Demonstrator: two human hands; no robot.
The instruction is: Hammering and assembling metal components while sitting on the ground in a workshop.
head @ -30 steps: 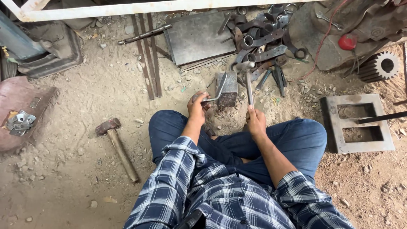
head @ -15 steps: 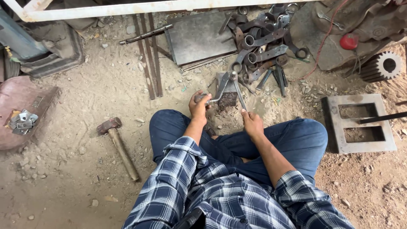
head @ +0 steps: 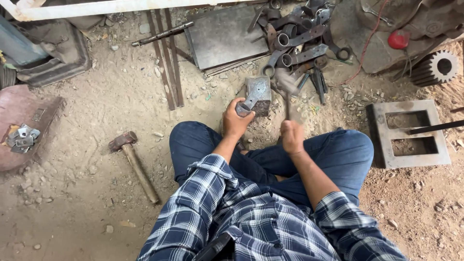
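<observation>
A person sits cross-legged on the dirt floor. The left hand (head: 235, 121) pinches a bent metal strip (head: 249, 100) laid on a small steel block (head: 258, 94) at upper centre. The right hand (head: 292, 136) grips a blurred hammer (head: 288, 87) beside it. A second, wooden-handled hammer (head: 133, 162) lies at lower left, and a heap of wrenches (head: 299, 43) at the top.

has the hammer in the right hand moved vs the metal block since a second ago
Yes. The hammer in the right hand has swung; its blurred head sits right of the metal block, no longer above it.
</observation>
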